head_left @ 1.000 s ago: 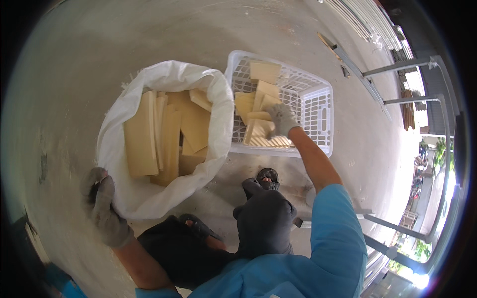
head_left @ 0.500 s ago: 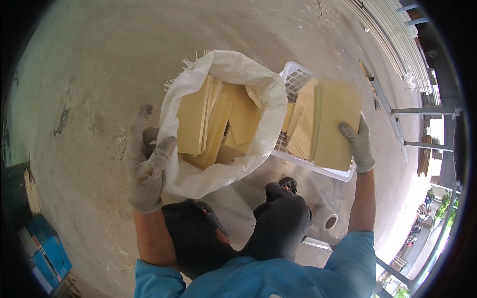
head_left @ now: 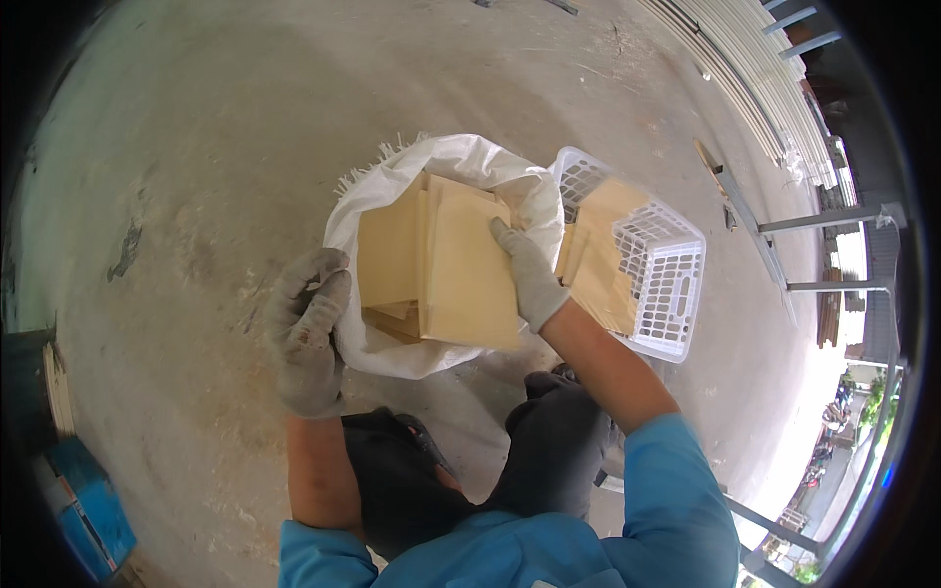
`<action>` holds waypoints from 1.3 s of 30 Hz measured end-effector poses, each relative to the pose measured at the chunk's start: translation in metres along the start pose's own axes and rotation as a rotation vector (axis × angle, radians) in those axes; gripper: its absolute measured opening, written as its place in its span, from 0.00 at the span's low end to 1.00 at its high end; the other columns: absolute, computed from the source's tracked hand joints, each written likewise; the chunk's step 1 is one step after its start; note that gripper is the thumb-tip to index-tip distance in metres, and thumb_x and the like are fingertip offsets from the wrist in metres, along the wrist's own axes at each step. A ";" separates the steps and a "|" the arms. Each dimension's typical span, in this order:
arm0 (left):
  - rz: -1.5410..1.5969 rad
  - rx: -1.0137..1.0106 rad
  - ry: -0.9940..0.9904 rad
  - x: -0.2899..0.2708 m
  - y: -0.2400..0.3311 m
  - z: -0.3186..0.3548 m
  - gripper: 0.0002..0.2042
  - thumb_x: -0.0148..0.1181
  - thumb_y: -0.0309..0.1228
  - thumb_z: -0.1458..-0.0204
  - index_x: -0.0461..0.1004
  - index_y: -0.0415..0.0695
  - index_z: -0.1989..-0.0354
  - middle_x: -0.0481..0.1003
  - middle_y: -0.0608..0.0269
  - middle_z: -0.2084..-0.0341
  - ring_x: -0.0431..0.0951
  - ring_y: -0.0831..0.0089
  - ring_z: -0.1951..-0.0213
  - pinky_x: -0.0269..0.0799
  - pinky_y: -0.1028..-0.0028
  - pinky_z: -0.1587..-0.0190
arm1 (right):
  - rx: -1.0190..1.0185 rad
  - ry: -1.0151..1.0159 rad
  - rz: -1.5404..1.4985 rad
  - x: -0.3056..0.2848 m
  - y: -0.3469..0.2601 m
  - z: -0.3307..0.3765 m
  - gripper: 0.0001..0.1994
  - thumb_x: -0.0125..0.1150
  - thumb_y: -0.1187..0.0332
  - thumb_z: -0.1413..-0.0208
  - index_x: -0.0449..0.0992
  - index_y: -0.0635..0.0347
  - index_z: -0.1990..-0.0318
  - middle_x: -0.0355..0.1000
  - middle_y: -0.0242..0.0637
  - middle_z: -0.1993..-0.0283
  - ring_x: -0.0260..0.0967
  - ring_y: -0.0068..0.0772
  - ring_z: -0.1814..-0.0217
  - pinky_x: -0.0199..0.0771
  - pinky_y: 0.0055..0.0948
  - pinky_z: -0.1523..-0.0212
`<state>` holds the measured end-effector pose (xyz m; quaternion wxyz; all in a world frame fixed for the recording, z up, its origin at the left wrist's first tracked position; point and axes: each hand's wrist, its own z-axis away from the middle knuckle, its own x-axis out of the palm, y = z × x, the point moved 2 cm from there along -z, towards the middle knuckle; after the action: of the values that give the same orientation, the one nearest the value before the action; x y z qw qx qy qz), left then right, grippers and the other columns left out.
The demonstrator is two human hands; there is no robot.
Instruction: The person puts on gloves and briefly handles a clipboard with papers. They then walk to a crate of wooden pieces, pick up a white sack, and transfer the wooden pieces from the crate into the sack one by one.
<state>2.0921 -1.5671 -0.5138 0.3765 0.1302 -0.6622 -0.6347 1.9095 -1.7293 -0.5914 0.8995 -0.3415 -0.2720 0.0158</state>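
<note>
My gloved left hand (head_left: 312, 338) is closed on the left rim of a white woven sack (head_left: 534, 201), which stands open on the floor before me. Over the sack's mouth, my gloved right hand (head_left: 534, 276) grips some flat yellowish boards (head_left: 472, 269) by their right edge; how many it holds I cannot tell. More yellowish boards (head_left: 387, 250) stand inside the sack, partly hidden behind the held ones. Right of the sack, a white plastic basket (head_left: 676, 318) contains further boards (head_left: 600, 269) leaning toward its left side.
My legs (head_left: 554, 441) are close to the sack's near side. Metal framing (head_left: 818, 220) stands at the right, with long pale strips (head_left: 745, 78) stacked on the floor at the upper right. A blue box (head_left: 96, 510) sits at the lower left.
My right hand has carried boards leftward from above the basket to over the sack's mouth. The basket's right part has come into view. My left hand keeps hold of the rim.
</note>
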 end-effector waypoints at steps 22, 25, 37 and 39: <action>0.147 -0.083 -0.044 -0.007 0.005 -0.006 0.09 0.54 0.19 0.44 0.75 0.36 0.56 0.75 0.63 0.62 0.74 0.77 0.59 0.69 0.79 0.52 | -0.459 -0.160 0.326 0.027 -0.002 0.022 0.24 0.64 0.68 0.43 0.64 0.66 0.42 0.70 0.41 0.46 0.70 0.30 0.46 0.74 0.31 0.47; 0.146 -0.077 -0.045 -0.009 0.009 -0.005 0.08 0.54 0.20 0.44 0.75 0.37 0.57 0.75 0.63 0.62 0.74 0.77 0.59 0.69 0.78 0.53 | -0.403 -0.146 0.398 0.025 -0.008 0.024 0.23 0.67 0.69 0.46 0.67 0.66 0.45 0.73 0.39 0.50 0.72 0.29 0.49 0.74 0.28 0.48; 0.259 -0.085 -0.026 -0.014 0.010 -0.003 0.09 0.56 0.21 0.46 0.74 0.38 0.56 0.74 0.64 0.63 0.73 0.79 0.60 0.70 0.79 0.54 | -0.942 0.091 0.570 0.044 -0.091 0.063 0.18 0.69 0.76 0.50 0.72 0.68 0.51 0.75 0.37 0.57 0.74 0.24 0.57 0.76 0.25 0.56; 0.242 -0.094 -0.003 -0.014 0.010 -0.005 0.09 0.56 0.21 0.45 0.74 0.38 0.56 0.73 0.63 0.63 0.73 0.79 0.60 0.70 0.79 0.54 | -1.141 0.129 0.669 0.042 -0.094 0.069 0.19 0.69 0.76 0.50 0.71 0.66 0.51 0.75 0.37 0.58 0.73 0.25 0.57 0.75 0.24 0.56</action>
<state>2.1077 -1.5602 -0.5095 0.4548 0.0305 -0.6433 -0.6151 1.8964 -1.7507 -0.4700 0.5386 -0.8306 -0.0629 0.1270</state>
